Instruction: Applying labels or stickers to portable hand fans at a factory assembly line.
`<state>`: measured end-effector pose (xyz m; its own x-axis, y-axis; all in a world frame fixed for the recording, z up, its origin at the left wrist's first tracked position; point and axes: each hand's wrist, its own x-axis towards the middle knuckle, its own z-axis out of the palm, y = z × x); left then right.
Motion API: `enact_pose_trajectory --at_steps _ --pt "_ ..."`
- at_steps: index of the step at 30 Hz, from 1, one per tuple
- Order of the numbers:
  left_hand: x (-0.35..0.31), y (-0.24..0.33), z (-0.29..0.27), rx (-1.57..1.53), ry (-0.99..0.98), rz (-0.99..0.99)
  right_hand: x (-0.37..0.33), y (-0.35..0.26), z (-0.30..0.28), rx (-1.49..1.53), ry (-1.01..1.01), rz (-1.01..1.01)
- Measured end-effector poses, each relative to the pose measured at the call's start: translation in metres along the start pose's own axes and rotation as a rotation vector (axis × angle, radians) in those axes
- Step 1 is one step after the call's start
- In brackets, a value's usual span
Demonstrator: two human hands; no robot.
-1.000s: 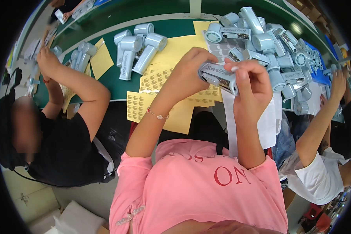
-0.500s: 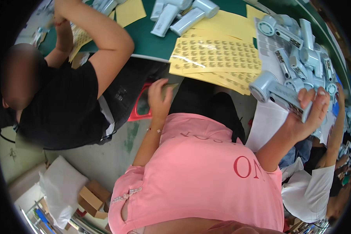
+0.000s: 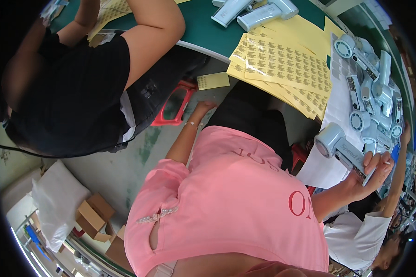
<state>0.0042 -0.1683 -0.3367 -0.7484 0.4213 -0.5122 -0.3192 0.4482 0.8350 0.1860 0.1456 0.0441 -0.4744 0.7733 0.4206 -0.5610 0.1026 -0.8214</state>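
My right hand [image 3: 375,176] grips the lower handle end of a light blue handheld fan [image 3: 332,141], its round head pointing left. The fan is lifted in front of a pile of similar fans [image 3: 376,92] on the right. Low beside my thigh, my left hand [image 3: 205,107] is foreshortened, so its fingers cannot be made out. Just beyond it, a small yellow sticker sheet [image 3: 213,81] shows below the table edge; whether it lies on something or is falling is unclear. Larger yellow sticker sheets [image 3: 286,60] lie stacked at the table's near edge.
More fans [image 3: 263,16] lie on the green table [image 3: 203,30]. A co-worker in black [image 3: 78,97] sits at left, near a red stool [image 3: 173,106]. Another in white [image 3: 358,235] is at right. A cardboard box [image 3: 94,214] and white sack [image 3: 58,198] stand behind.
My view has shifted, so the table items appear farther right. My left hand has dropped lower, and the small yellow sheet now shows apart from it. The right hand keeps its fan.
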Motion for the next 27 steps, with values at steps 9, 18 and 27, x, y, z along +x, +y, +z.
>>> enact_pose_trajectory --at_steps 9,18,27 --pt "0.076 -0.078 0.031 0.18 -0.081 -0.065 0.007 -0.003 -0.003 0.096 -0.064 0.004" --pt "0.042 0.008 0.01 0.288 -0.193 -0.028 0.007 -0.017 0.009 -0.018 -0.211 0.014" --pt "-0.052 0.147 0.091 0.622 -0.041 0.903 -0.061 -0.07 -0.007 0.104 -0.277 -0.264"
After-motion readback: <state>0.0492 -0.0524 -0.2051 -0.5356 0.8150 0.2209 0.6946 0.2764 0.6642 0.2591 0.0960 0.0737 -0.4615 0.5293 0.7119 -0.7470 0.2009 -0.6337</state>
